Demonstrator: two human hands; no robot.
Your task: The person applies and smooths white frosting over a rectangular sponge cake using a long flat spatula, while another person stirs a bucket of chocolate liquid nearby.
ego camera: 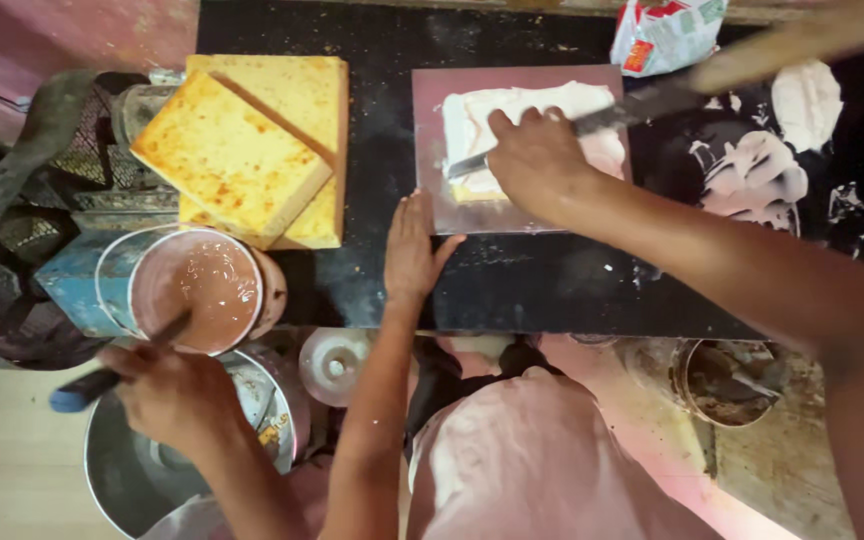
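Beside the cake slabs [252, 150] — left hand [414, 250] flat, right hand [537, 160] spreading.

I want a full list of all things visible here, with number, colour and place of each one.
sponge slabs: two, yellow-orange, stacked upper left
board: one, pinkish, centre of table
creamed cake: one, white on top, on the board
knife: one, dark blade, across the cake
table: one, black, cream smears at right
packet: one, white, red and green, top right
bowl: one, pink mixture inside, left
metal basin: one, grey, lower left
other person's hand: one, holding a blue-handled tool in the bowl
left hand: flat, at the board's edge
right hand: gripping the knife
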